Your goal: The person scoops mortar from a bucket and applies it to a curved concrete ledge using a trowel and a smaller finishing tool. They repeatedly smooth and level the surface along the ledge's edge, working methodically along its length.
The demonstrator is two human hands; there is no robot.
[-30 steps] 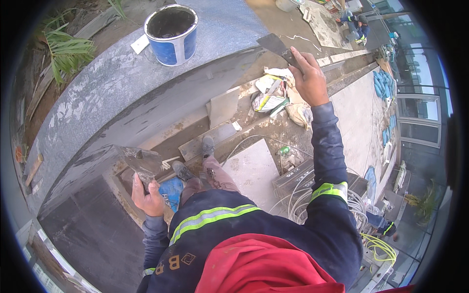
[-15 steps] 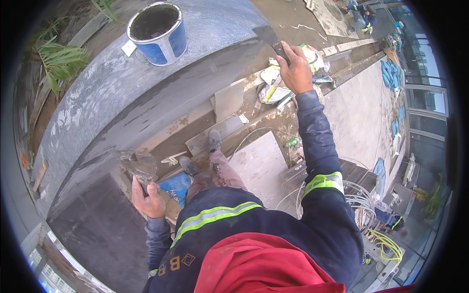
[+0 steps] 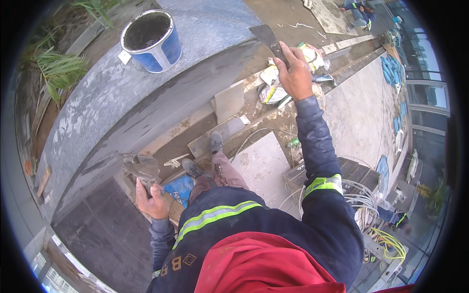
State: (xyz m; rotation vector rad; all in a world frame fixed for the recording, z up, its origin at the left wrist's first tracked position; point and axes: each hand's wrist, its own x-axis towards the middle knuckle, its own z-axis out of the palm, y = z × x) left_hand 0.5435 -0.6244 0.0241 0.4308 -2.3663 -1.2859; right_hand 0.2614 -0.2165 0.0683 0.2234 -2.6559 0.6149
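Note:
In my right hand [image 3: 296, 75] is a putty knife [image 3: 265, 35], its dark, wide blade against the top edge of a curved grey wall [image 3: 171, 102] at its far end. My left hand [image 3: 152, 201] grips a second, broader scraper [image 3: 141, 168], its blade smeared with grey paste, low in front of the wall's face. The handle is mostly hidden by the fingers. On the wall's blue-grey top [image 3: 210, 22] stands an open blue and white bucket [image 3: 151, 41], its inside coated with dark grey paste.
Boards [image 3: 229, 100] and several empty-looking bags [image 3: 273, 88] lie along the wall's foot. A blue bag [image 3: 178, 188] is near my feet. Coiled white cable [image 3: 359, 198] and stacked dark boxes [image 3: 359, 171] are at right. Other people [image 3: 361, 17] work at the far right.
The view has shifted slightly, and the bucket appears a little further left and lower. My right hand and its putty knife have moved slightly left along the wall's edge. Both hands keep their tools.

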